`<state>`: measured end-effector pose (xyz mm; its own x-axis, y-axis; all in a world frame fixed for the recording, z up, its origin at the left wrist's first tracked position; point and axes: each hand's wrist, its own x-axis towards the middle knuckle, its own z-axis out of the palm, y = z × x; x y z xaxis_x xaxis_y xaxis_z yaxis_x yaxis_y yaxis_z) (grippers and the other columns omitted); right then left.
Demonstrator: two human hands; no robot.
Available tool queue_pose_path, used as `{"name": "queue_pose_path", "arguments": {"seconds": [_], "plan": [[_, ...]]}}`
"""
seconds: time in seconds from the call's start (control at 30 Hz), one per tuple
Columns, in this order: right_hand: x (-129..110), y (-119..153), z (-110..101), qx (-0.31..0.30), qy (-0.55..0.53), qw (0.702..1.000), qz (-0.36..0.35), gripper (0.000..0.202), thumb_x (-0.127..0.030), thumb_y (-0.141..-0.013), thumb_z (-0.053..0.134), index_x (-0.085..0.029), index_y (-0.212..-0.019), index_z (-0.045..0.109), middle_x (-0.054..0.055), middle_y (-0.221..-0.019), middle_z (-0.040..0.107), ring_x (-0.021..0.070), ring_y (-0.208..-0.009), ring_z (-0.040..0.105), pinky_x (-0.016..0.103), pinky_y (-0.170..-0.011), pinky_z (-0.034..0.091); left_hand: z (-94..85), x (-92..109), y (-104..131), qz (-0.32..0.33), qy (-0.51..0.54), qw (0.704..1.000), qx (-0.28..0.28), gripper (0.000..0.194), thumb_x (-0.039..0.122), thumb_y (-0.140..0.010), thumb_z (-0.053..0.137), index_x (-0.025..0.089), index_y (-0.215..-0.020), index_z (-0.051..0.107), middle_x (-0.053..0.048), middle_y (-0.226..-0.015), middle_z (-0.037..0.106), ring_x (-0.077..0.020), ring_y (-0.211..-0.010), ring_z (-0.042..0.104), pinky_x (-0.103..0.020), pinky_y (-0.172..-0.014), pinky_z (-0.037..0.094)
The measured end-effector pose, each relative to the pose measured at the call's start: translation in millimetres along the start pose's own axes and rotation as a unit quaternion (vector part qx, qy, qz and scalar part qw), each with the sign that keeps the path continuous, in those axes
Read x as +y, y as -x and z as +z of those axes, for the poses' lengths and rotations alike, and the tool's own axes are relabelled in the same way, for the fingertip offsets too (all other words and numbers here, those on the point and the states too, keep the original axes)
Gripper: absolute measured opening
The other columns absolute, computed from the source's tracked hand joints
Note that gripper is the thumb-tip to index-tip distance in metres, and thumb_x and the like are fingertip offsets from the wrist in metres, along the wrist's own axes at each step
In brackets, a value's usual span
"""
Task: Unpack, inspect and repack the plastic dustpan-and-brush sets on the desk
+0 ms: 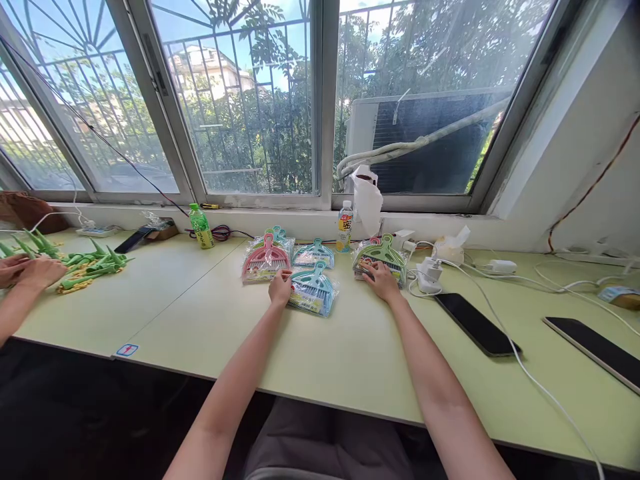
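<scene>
At the far left, another person's hands (31, 272) are close together beside green leaves with yellow pieces (93, 265) on the pale green table (175, 320). Behind them is a brown bag (27, 212). Further right, a dark flat thing (134, 240) leans at a small open box (163, 230), and a green bottle (201, 227) stands near a coiled cable (221, 233).

Next come the wrapped dustpan and brush sets. A pink set (267, 261) lies in front of blue-green ones (280, 235), overlapping them. The left hand (281, 288) is just in front of the pink set, its fingers bunched together at the left edge of the front blue set (313, 291); I cannot tell whether they pinch the wrapper. That set lies flat on the table, and a rear blue set (314, 253) lies behind it.

Between the blue sets and the right-hand pile stands a bottle with a yellow label (345, 227), with a white plastic bag (367, 200) beside it. The right hand (383, 280) rests on a green set (384, 257), fingers slightly spread over its front; a bit of pink shows behind.

To its right are white plugs (429, 275), a tissue pack (450, 248), a black phone (477, 323) under a white cable (525, 370), and, at the far right, another dark-screened device (597, 350)
</scene>
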<state>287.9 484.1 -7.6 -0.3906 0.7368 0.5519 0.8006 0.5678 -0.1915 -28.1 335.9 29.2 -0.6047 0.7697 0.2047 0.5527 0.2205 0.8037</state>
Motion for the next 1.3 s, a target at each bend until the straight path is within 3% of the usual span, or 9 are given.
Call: {"name": "queue_pose_path", "arguments": {"seconds": [0.2,0.47,0.6,0.73,0.87,0.97,1.1,1.3], "plan": [[5,-6,10,0.015,-0.084,0.995,0.056,0.044,-0.053,-0.098,0.038,-0.035,-0.126,0.065,0.008,-0.111,0.056,0.0249,-0.105,0.054,0.038,-0.093,0.045,0.0,0,0,0.004,-0.008,1.0,0.005,0.015,0.016,-0.09,0.056,0.023,-0.101,0.062,-0.004,-0.107,0.072,-0.0191,-0.099,0.067,-0.026,-0.073,0.047],[29,-17,25,0.06,-0.278,0.954,0.093,0.074,-0.068,-0.094,0.02,-0.017,-0.122,0.066,0.013,-0.103,0.066,0.0256,-0.097,0.06,0.042,-0.091,0.046,0.5,0,0,0.007,-0.008,1.0,0.003,0.015,0.017,-0.09,0.054,0.023,-0.102,0.062,-0.004,-0.106,0.072,-0.019,-0.099,0.067,-0.026,-0.073,0.046],[32,-18,30,0.074,-0.291,0.948,0.102,0.079,-0.077,-0.089,0.021,-0.016,-0.109,0.067,0.014,-0.1,0.067,0.0273,-0.095,0.061,0.044,-0.091,0.044,-0.2,0,0,0.01,-0.01,1.0,-0.001,0.016,0.016,-0.09,0.054,0.023,-0.102,0.061,-0.004,-0.107,0.072,-0.0187,-0.099,0.067,-0.026,-0.073,0.045],[32,-18,29,0.067,-0.304,0.943,0.122,0.071,-0.077,-0.087,0.024,-0.019,-0.105,0.062,0.012,-0.096,0.067,0.0275,-0.096,0.061,0.042,-0.089,0.045,-1.6,2,1,0.003,-0.013,1.0,-0.005,0.016,0.017,-0.091,0.053,0.023,-0.104,0.061,-0.004,-0.11,0.071,-0.0199,-0.101,0.066,-0.026,-0.071,0.044],[31,-16,26,0.051,-0.296,0.946,0.123,0.062,-0.071,-0.089,0.029,-0.02,-0.108,0.058,0.011,-0.101,0.066,0.0261,-0.097,0.06,0.041,-0.09,0.045,-2.4,2,2,0.001,-0.015,1.0,-0.009,0.015,0.019,-0.092,0.053,0.023,-0.105,0.06,-0.005,-0.109,0.071,-0.0207,-0.096,0.067,-0.027,-0.069,0.043],[29,-13,25,0.039,-0.234,0.966,0.107,0.058,-0.07,-0.082,0.047,-0.02,-0.11,0.055,0.011,-0.105,0.062,0.0267,-0.099,0.057,0.042,-0.091,0.044,-2.7,3,3,0.0,-0.021,1.0,-0.01,0.014,0.021,-0.092,0.054,0.023,-0.104,0.06,-0.005,-0.109,0.071,-0.0209,-0.093,0.067,-0.027,-0.068,0.042],[24,-7,21,0.016,-0.129,0.988,0.084,0.067,-0.064,-0.071,0.066,-0.02,-0.119,0.049,0.012,-0.118,0.055,0.0299,-0.111,0.051,0.043,-0.095,0.041,-3.3,3,4,0.007,-0.02,1.0,-0.013,0.013,0.021,-0.092,0.053,0.023,-0.104,0.059,-0.006,-0.108,0.071,-0.0208,-0.092,0.068,-0.027,-0.067,0.041],[16,-4,13,-0.014,-0.056,0.996,0.068,0.076,-0.058,-0.069,0.072,-0.02,-0.128,0.044,0.013,-0.125,0.05,0.0319,-0.115,0.048,0.043,-0.095,0.04,-3.6,4,4,0.01,-0.023,1.0,-0.011,0.014,0.021,-0.092,0.051,0.022,-0.104,0.059,-0.006,-0.107,0.071,-0.0205,-0.091,0.068,-0.028,-0.069,0.042]]}}
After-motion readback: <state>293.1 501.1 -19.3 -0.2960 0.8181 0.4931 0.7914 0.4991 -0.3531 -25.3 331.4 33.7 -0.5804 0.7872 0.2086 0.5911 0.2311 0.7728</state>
